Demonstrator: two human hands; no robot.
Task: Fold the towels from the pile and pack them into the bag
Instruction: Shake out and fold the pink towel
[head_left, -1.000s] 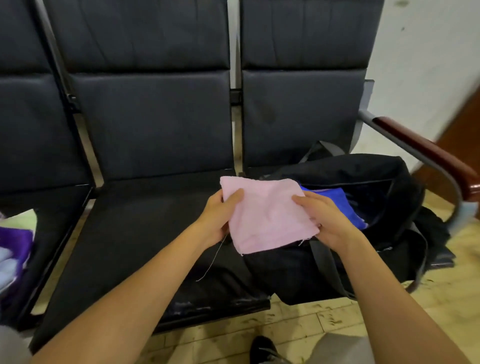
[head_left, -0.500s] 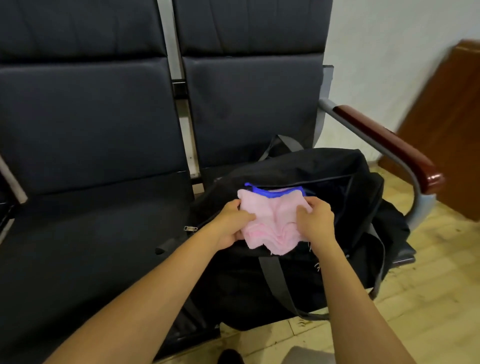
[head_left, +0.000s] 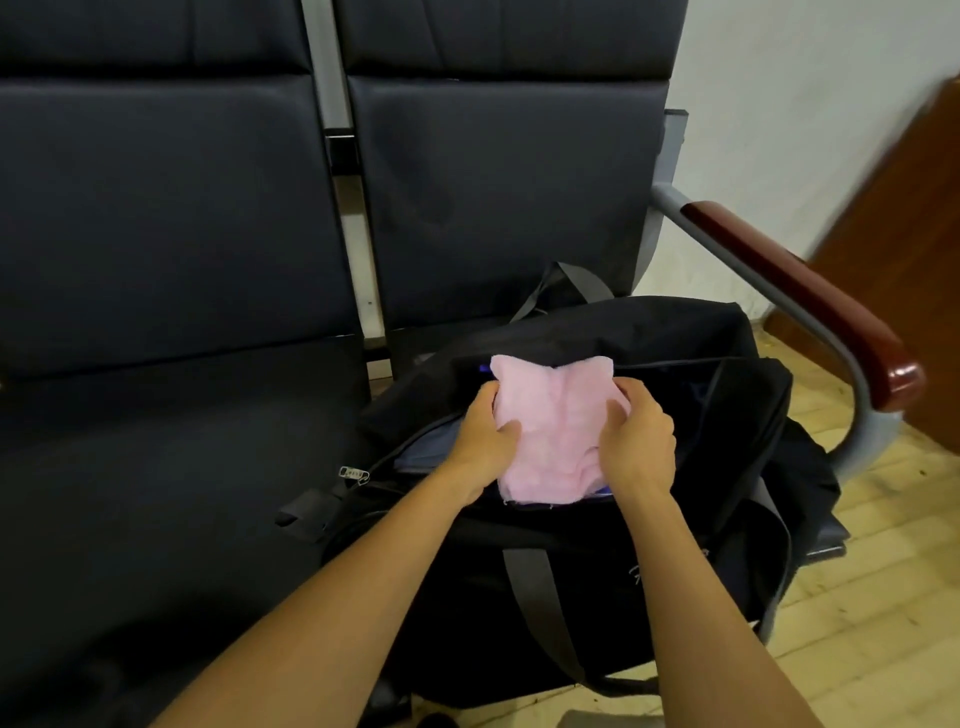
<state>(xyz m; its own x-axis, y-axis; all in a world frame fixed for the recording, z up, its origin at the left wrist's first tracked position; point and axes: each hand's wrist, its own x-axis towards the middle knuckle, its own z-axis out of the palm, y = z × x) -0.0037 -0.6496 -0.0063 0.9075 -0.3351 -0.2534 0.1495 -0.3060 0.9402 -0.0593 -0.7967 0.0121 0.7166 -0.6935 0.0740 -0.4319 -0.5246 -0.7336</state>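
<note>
Over open bag (head_left: 675, 332): folded pink towel (head_left: 556, 431) now lowered from chair-side; left hand (head_left: 480, 441), right hand (head_left: 636, 441) grip its sides; packing imminent.

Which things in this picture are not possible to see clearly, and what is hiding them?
- Head view: the inside of the black bag is mostly covered by the pink towel; only slivers of a blue item show.
- Head view: the fingertips of the left hand and right hand are tucked into the towel's folds.
- Head view: the brown furniture is blurred and cut by the right edge.
- Head view: the white print on the bag is too small to read.
</note>
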